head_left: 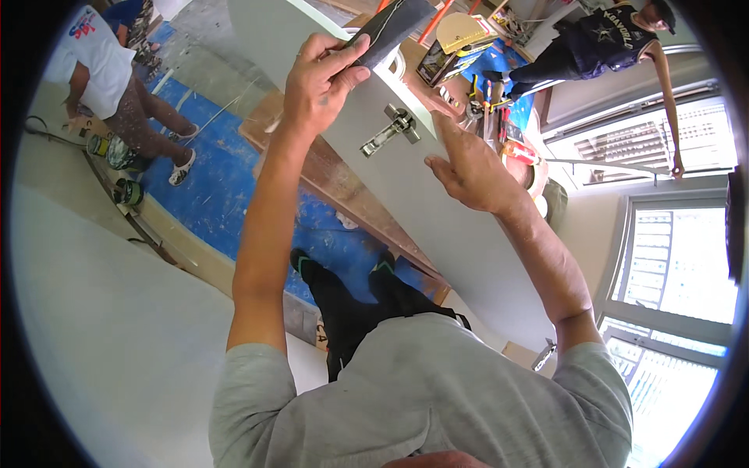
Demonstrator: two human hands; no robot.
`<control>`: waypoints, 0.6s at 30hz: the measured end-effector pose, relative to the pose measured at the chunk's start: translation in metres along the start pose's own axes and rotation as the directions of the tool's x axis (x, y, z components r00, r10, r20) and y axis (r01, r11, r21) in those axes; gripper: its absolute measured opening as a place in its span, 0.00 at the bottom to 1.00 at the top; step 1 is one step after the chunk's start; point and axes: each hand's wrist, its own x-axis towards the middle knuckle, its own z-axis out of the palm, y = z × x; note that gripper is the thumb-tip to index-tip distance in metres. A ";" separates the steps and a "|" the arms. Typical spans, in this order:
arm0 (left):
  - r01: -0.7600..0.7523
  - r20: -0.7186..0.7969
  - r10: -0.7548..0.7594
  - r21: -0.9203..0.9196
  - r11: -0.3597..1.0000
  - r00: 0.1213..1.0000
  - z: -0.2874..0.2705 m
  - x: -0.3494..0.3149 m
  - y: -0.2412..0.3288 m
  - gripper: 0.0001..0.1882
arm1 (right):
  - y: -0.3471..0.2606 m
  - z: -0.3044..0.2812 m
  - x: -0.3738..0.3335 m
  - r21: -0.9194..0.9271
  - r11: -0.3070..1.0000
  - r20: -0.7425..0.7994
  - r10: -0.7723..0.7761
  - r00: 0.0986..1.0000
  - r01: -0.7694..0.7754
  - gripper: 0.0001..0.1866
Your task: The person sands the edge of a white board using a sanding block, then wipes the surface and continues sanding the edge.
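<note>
My left hand [321,82] is raised at the upper middle. Its thumb and fingers close on a dark, flat, folded piece [396,30] with a pale line along it, which looks like sandpaper. That piece is over the edge of a pale cabinet door [421,191], which stretches diagonally in front of me. My right hand [472,168] grips the door's right edge, thumb on the face and the other fingers partly hidden. Between my hands a metal concealed hinge [392,130] is fixed to the door. Another hinge [544,355] sits near the door's lower end.
Blue sheeting [211,171] covers the floor around my feet. A wooden board [343,199] runs beneath the door. Tools and a red bottle [521,152] lie at the right. A person in white [101,70] stands left; another in dark clothes [593,43] is by the window.
</note>
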 end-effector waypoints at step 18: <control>-0.116 0.095 0.116 -0.007 0.993 0.989 0.002 -0.040 0.005 0.30 | -0.024 -0.003 -0.005 -0.070 0.997 -0.035 0.020 0.999 -0.022 0.37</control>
